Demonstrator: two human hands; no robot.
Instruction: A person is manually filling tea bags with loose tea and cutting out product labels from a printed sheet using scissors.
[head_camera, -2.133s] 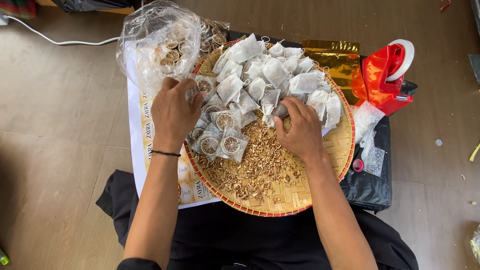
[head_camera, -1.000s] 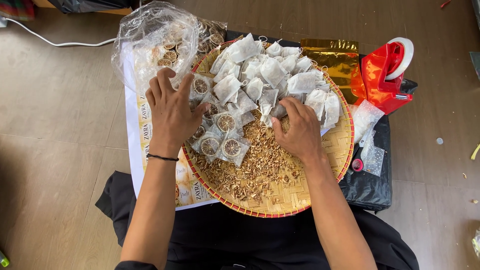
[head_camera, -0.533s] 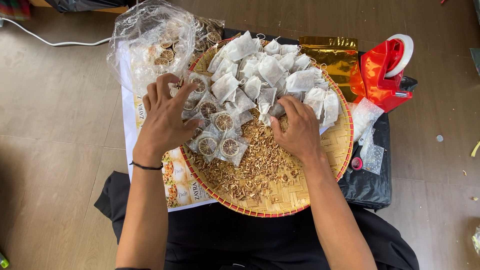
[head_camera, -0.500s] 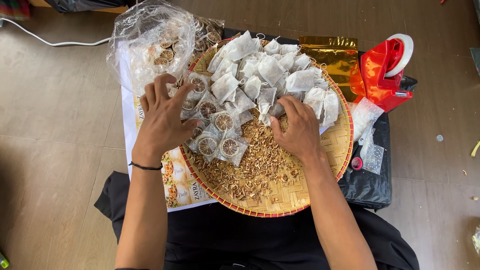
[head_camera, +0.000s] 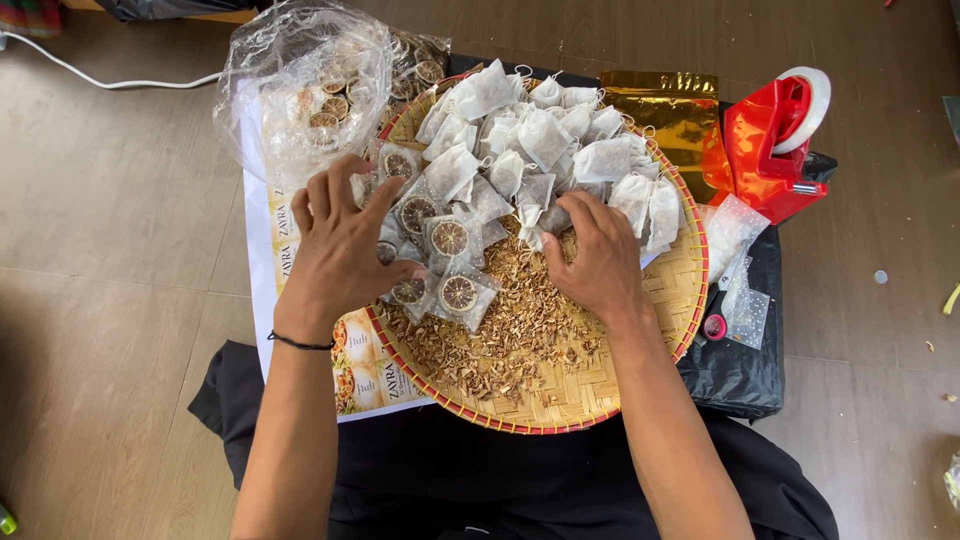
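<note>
Left hand (head_camera: 338, 245) lies flat, fingers spread, grip closed on nothing, resting on the clear sachets of dried citrus slices (head_camera: 440, 262) at the left side of the round woven tray (head_camera: 668, 300). Right hand (head_camera: 598, 258) sits at tray centre, fingers curled down onto a white filter pouch (head_camera: 548, 222) at the near edge of the pouch heap; whether it pinches cannot be told. Loose dried chips (head_camera: 505, 335) lie just toward the person from both hands.
</note>
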